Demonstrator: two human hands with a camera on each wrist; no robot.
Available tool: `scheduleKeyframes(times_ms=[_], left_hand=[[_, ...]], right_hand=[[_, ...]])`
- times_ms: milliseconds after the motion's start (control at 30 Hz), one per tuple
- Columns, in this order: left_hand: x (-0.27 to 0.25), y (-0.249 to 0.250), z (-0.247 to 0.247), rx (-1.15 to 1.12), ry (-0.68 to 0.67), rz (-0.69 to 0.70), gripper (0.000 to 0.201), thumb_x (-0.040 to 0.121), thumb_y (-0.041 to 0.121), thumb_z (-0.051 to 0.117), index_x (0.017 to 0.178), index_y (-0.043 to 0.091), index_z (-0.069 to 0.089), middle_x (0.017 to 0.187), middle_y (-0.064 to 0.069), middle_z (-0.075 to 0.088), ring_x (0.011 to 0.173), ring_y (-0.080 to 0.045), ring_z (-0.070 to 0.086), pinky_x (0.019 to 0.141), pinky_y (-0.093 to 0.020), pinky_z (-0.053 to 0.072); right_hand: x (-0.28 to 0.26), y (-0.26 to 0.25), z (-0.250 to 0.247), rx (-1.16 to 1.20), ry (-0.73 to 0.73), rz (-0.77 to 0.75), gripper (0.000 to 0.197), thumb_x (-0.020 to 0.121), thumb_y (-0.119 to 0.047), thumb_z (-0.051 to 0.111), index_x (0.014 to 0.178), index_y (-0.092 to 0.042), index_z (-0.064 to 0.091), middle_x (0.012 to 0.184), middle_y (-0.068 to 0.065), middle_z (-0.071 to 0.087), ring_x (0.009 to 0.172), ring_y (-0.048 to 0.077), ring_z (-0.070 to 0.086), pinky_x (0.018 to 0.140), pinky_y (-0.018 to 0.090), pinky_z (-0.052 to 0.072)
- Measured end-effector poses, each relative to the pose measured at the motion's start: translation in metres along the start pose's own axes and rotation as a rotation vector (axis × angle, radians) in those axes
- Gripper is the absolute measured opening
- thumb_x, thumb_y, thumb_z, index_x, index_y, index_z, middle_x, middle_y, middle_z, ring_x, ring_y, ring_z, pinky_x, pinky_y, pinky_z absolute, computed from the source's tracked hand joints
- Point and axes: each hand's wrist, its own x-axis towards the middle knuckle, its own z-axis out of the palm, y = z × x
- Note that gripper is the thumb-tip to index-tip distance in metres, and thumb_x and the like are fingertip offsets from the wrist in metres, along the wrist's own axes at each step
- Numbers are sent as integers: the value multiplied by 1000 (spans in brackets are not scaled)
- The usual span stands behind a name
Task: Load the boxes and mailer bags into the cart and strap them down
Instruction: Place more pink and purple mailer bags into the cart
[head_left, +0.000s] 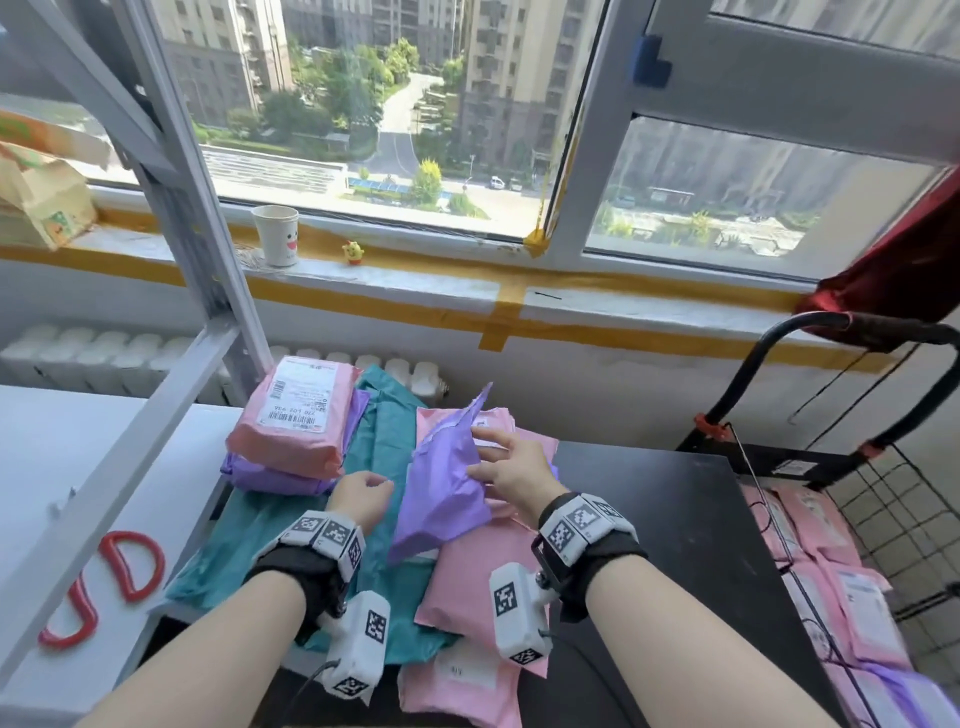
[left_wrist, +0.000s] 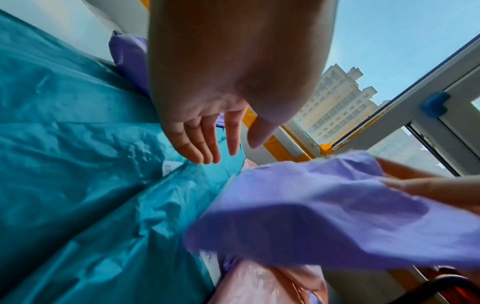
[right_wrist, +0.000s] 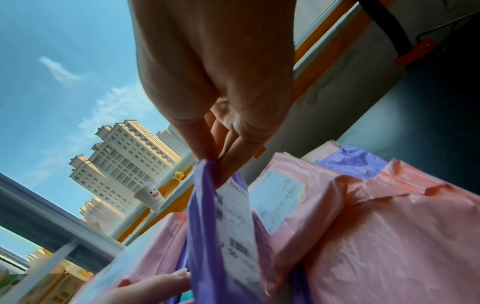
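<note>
Cup (head_left: 276, 235) on sill (head_left: 447, 280), apart

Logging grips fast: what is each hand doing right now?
Left hand: open, fingers straight, over the teal mailer, holding nothing.
Right hand: closed, pinching the purple mailer lifted off the pink mailers.

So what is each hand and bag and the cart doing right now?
Right hand: pinching the purple bag.
Left hand: open, holding nothing.
Purple bag: lifted, tilted on edge.
Teal bag: lying flat.
Pink bag: lying flat under the purple one.
Cart: already has pink bags inside.
Paper cup: upright on the sill.
</note>
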Motion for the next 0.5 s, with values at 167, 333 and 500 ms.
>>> scheduleKeyframes(times_ms=[167, 333, 500], left_hand=[[-12, 26, 26, -225, -273, -235, 26, 96, 33, 46, 84, 11, 51, 78, -12, 55, 63, -22, 46, 60, -26, 35], [-45, 57, 73, -472, -619, -316, 39, 96, 44, 41, 91, 9, 57, 87, -12, 60, 71, -23, 54, 62, -28, 43], [-68, 97, 125, -534, -600, -215, 16, 93, 18, 48, 86, 8, 58, 73, -8, 50, 59, -20, 43, 50, -25, 34]], right_hand=[[-27, -32, -22, -43, 32, -52, 52, 79, 20, 55, 123, -7, 60, 112, 22, 65, 59, 9, 53, 42, 12, 37], [-65, -45, -74, -6, 74, -99, 48, 80, 17, 58, 120, -9, 61, 110, 14, 69, 82, 23, 56, 58, 22, 39], [-115, -40, -152, 45, 211, -106, 47, 82, 15, 58, 120, -12, 59, 98, 4, 70, 74, 15, 63, 59, 21, 52]])
